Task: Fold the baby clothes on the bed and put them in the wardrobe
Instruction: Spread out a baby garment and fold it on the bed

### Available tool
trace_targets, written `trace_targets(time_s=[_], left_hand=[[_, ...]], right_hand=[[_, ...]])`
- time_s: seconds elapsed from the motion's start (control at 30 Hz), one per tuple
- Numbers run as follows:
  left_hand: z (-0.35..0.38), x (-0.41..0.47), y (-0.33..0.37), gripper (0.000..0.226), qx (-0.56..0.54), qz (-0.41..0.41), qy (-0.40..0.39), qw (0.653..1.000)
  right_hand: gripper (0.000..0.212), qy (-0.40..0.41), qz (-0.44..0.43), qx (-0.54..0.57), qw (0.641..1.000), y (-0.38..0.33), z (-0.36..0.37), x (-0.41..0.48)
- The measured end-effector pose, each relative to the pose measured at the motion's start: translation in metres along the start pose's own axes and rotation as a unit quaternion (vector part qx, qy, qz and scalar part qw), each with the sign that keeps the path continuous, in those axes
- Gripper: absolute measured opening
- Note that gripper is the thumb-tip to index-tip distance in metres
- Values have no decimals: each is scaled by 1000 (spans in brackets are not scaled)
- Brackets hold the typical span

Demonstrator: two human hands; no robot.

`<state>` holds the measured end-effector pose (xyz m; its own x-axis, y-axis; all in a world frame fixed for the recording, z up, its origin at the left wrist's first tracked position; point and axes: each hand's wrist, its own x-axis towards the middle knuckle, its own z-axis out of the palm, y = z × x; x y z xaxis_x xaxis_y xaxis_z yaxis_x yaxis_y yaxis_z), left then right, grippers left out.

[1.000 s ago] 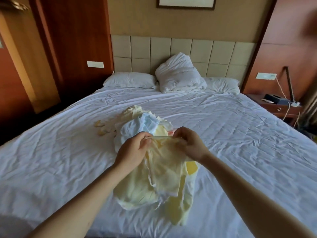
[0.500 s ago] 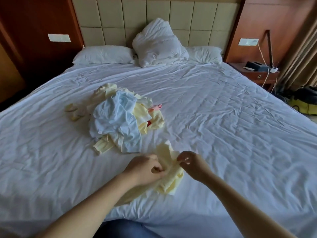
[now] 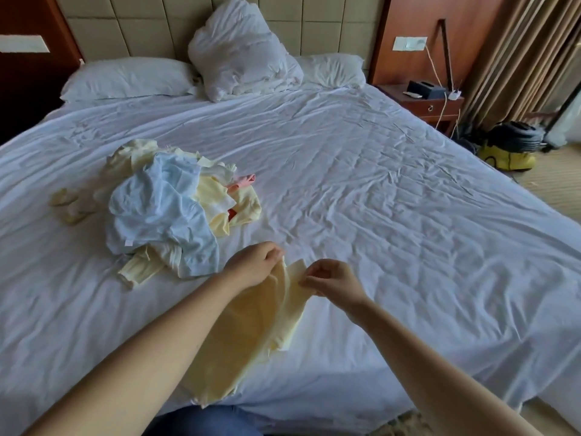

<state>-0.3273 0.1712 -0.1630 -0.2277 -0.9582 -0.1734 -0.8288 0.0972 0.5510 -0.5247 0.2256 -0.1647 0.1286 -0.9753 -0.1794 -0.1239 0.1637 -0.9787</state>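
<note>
Both the left hand (image 3: 254, 266) and right hand (image 3: 334, 280) pinch one pale yellow garment (image 3: 251, 328).

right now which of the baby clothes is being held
The pale yellow garment, pinched at its top edge by the left hand and right hand. The light blue garment and the others lie untouched in the heap.

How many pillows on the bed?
3. Left pillow lies flat; middle pillow stands bunched upright; right pillow lies flat, partly behind the middle one. Another could be hidden behind it.
</note>
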Motion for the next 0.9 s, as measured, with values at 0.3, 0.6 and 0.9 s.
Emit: trace_targets(time_s=[0.3, 0.6, 0.9], left_hand=[[5, -13, -16, 37, 54, -1, -57, 997], [-50, -26, -5, 15, -131, 32, 241, 961], [-156, -66, 35, 7, -94, 159, 428, 885]], right_hand=[[21, 41, -28, 13, 999, -3, -1, 3], [18, 71, -116, -15, 991, -66, -10, 22], [15, 67, -315, 1, 947, -191, 7, 38]])
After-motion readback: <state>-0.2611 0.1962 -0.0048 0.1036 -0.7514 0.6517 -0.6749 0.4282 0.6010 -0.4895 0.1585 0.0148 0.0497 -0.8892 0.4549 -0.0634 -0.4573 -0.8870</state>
